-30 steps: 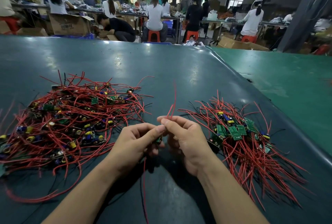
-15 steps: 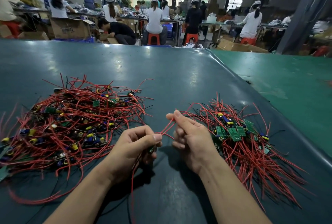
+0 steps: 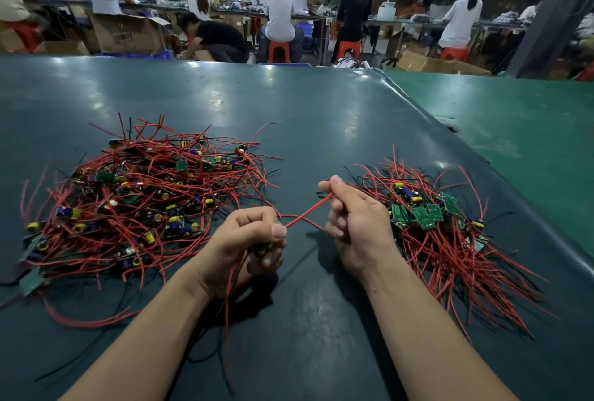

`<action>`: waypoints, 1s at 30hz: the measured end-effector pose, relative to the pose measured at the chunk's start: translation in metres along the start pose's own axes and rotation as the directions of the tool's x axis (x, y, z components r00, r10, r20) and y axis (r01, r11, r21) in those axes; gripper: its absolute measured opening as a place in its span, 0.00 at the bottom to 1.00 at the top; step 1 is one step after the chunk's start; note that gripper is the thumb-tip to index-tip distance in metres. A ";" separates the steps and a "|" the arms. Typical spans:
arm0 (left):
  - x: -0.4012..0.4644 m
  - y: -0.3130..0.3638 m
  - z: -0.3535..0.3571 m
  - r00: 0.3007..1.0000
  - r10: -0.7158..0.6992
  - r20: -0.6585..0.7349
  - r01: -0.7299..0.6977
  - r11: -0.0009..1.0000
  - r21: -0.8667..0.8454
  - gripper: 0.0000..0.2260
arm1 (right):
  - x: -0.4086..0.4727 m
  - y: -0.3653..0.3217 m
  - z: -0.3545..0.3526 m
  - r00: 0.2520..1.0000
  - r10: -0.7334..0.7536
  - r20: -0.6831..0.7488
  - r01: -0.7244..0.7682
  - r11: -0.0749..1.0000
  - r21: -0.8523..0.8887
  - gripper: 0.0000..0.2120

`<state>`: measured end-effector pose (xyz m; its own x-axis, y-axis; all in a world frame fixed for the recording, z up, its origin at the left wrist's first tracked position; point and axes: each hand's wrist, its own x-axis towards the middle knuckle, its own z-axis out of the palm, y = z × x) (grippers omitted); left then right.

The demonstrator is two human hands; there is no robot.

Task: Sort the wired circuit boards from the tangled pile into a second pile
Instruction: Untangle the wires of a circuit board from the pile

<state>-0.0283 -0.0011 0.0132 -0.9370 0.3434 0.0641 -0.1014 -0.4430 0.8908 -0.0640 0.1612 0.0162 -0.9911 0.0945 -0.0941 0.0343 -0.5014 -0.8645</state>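
1. We hold one wired circuit board point(image 3: 265, 248) in the left hand point(image 3: 247, 240), fingers curled round it; the board is mostly hidden in the grip.
2. The right hand point(image 3: 353, 223) pinches that board's red wire point(image 3: 308, 210) between thumb and fingers, stretched taut between the two hands.
3. To do this well, we judge: draw the wire straight, keep its trailing leads clear of the tangled pile point(image 3: 141, 204), then lay the board parallel with the rest.
4. The second pile point(image 3: 450, 240) lies on the tabletop point(image 3: 305, 117) just right of the right hand: green boards grouped, wires fanned toward us.
5. The tangled pile, at left, is larger, with capacitors and knotted red leads.
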 end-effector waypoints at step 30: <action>0.007 -0.001 -0.020 0.399 0.834 -0.382 -0.245 0.498 0.832 0.12 | -0.019 -0.009 0.008 0.825 -0.323 -0.464 0.418 0.901 0.116 0.10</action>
<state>-0.0415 -0.0146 0.0038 -0.5862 -0.5482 0.5966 0.4572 0.3841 0.8022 -0.0463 0.1571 0.0299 -0.7690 0.6386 -0.0277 -0.3980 -0.5123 -0.7610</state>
